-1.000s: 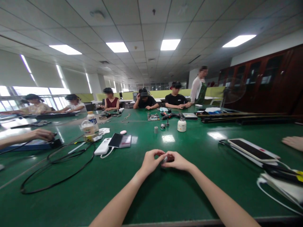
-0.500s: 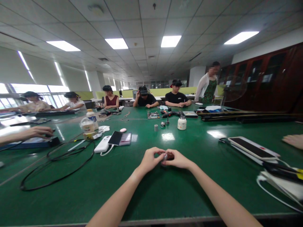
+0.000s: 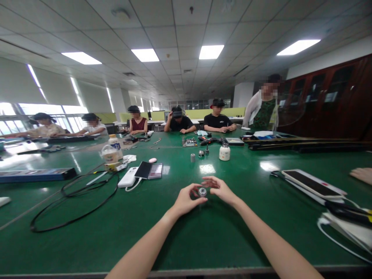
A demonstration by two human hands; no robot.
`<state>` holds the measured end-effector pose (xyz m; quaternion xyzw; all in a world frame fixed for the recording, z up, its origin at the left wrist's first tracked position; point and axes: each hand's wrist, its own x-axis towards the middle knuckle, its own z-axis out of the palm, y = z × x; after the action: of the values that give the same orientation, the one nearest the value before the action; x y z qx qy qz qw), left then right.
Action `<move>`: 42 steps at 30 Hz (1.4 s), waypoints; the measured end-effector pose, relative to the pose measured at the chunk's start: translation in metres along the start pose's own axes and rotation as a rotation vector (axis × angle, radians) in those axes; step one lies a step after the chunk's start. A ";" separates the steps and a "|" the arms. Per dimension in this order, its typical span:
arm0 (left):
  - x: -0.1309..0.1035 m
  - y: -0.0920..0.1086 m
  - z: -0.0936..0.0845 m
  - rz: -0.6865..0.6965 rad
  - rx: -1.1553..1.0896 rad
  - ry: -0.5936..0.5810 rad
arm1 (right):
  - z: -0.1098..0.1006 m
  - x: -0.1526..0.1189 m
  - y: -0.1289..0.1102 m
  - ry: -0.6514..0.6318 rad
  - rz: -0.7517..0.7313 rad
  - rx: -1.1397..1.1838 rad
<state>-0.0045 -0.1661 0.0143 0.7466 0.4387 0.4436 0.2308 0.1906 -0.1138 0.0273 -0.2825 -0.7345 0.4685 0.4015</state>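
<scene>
A small silvery metal cylinder (image 3: 202, 192) with a round top and a dark centre stands upright in front of me. My left hand (image 3: 186, 200) is curled around it, thumb on the near side and fingers at the left and behind. To the right, my right hand (image 3: 223, 191) has its fingers apart and holds nothing, close beside the cylinder. Beyond my hands stand a grey cylinder (image 3: 192, 157), a shiny metal part (image 3: 201, 154) and a dark part with a thin upright shaft (image 3: 207, 150).
A white jar (image 3: 224, 152) stands farther back on the green table (image 3: 186, 248). At left lie a white power bank (image 3: 128, 177), a phone (image 3: 143, 170) and a looped black cable (image 3: 78, 212). A tablet-like device (image 3: 312, 183) lies at right, near another person's hand (image 3: 362, 174).
My right hand has opened and drawn back from the metal cylinder, which now shows more. My left hand stays around it. Another person's hand at the left has gone from view.
</scene>
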 end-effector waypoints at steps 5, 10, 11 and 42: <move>-0.002 -0.006 0.003 0.002 0.001 -0.044 | 0.008 -0.004 -0.012 0.101 -0.085 -0.079; -0.002 -0.008 0.004 0.009 0.001 -0.057 | 0.021 -0.005 -0.014 0.148 -0.120 -0.151; -0.002 -0.008 0.004 0.008 0.004 -0.055 | 0.020 -0.004 -0.013 0.166 -0.124 -0.161; -0.002 -0.004 0.003 0.034 0.201 -0.003 | 0.028 -0.005 -0.014 0.228 -0.211 -0.193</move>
<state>-0.0045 -0.1658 0.0090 0.7740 0.4680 0.4000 0.1481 0.1683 -0.1361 0.0319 -0.2924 -0.7514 0.3158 0.5001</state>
